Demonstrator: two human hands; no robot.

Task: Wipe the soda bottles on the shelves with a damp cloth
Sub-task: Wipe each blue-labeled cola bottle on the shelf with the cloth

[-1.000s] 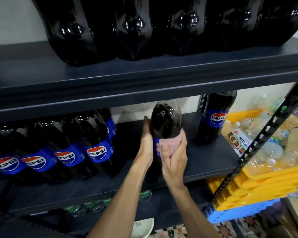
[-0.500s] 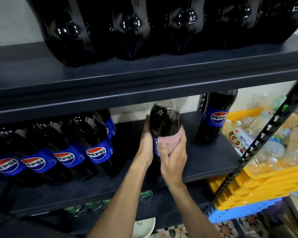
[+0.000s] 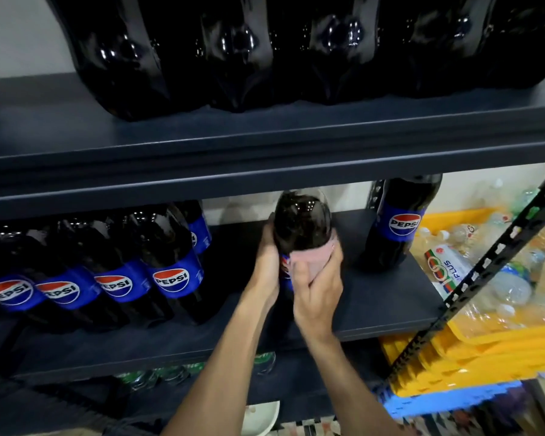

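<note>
Both hands are closed on 1 dark plastic Pepsi soda bottle with a blue label [image 3: 301,226], held over the middle of the dark grey metal middle shelf [image 3: 375,297]. The left hand [image 3: 266,262] grips the bottle's left side with its fingers wrapped behind. The right hand [image 3: 317,297] presses a small pink cloth [image 3: 310,256] flat against the front of the bottle, covering most of the label; only a sliver of blue and red shows at the cloth's left edge. The bottle's upper body is glossy and nearly black, its shoulder close under the front lip of the dark grey upper shelf [image 3: 265,152]. Whether its base rests on the shelf cannot be told; the hands hide it.

To the left, a row of upright Pepsi bottles [image 3: 170,272] stands well apart from the held bottle, with bare shelf between. To the right, 1 single Pepsi bottle [image 3: 400,221] stands at the back, near but not touching. On the upper shelf sits a row of large dark bottle bases [image 3: 233,58]. Beyond the black perforated shelf upright [image 3: 485,272] at the right lie stacked yellow plastic trays [image 3: 453,350] holding clear plastic water bottles [image 3: 472,278].
</note>
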